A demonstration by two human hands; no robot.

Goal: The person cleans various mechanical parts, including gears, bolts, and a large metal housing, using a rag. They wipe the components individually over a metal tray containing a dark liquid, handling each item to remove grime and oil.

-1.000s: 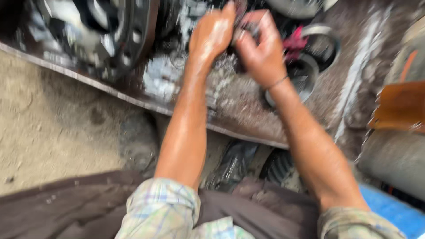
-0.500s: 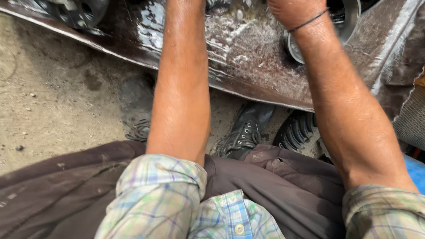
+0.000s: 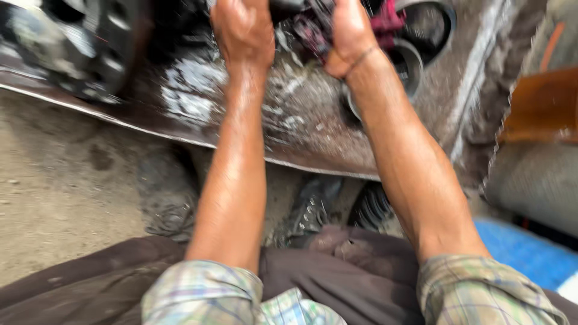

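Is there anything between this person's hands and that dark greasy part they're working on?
Nothing visible does. The left hand and right hand both already rest on the dark greasy part at the top edge, though blur hides the exact grip.

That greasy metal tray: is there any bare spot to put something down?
The tray's near middle, between both forearms, is bare though oily. The top edge is crowded: left hand and right hand among dark parts, metal rings and a pink rag.

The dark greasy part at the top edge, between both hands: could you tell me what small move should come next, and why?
Probably steady it first: the left hand and right hand both close on the dark part over the oily metal tray, and the picture is blurred, so the grip looks unsettled.
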